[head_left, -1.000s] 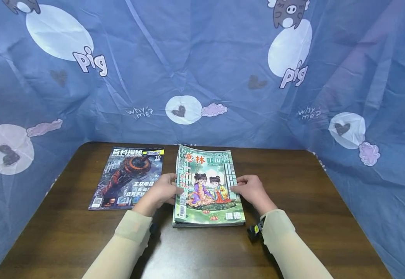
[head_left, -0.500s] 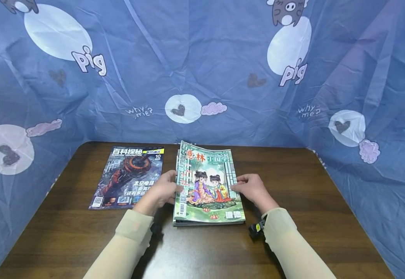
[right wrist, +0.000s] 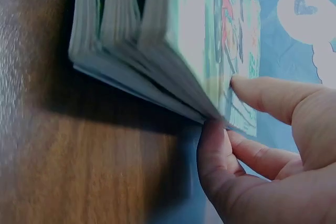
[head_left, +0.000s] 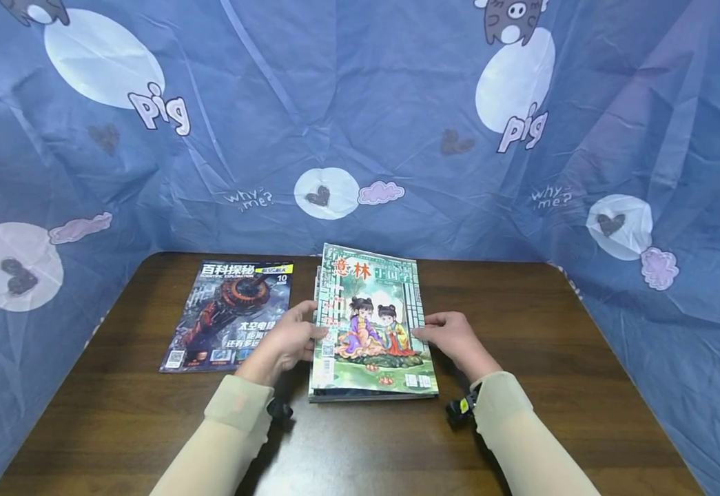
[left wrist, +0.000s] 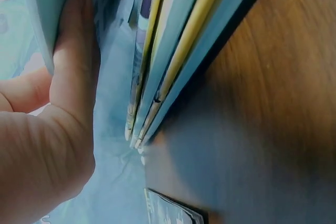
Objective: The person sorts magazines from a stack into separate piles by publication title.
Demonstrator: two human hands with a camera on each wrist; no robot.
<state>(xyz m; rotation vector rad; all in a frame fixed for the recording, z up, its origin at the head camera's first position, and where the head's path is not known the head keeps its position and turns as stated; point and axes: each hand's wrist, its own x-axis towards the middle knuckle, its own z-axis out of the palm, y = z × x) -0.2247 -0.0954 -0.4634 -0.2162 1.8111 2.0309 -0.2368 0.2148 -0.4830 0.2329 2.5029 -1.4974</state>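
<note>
A green magazine (head_left: 375, 324) with two cartoon children on its cover tops a stack of magazines (left wrist: 178, 51) on the table. My left hand (head_left: 288, 341) grips its left edge, thumb over the cover and fingers beneath. In the left wrist view that edge stands apart from the stack, with my left fingers (left wrist: 73, 72) under it. On the opposite side, my right hand (head_left: 455, 341) pinches the right edge. The right wrist view has my right thumb (right wrist: 268, 93) on the cover and a fingertip at the lower edge, beside the fanned page edges (right wrist: 118, 35).
A dark science magazine (head_left: 229, 310) lies flat on the brown wooden table (head_left: 502, 296), left of the stack and partly behind my left hand. Blue printed cloth (head_left: 434, 179) hangs behind and along both sides. Small black wrist cameras (head_left: 459, 411) sit at my cuffs.
The green magazine has risen at its left and far edges and shifted slightly away and to the right over the stack. Both hands keep their grip and move little.
</note>
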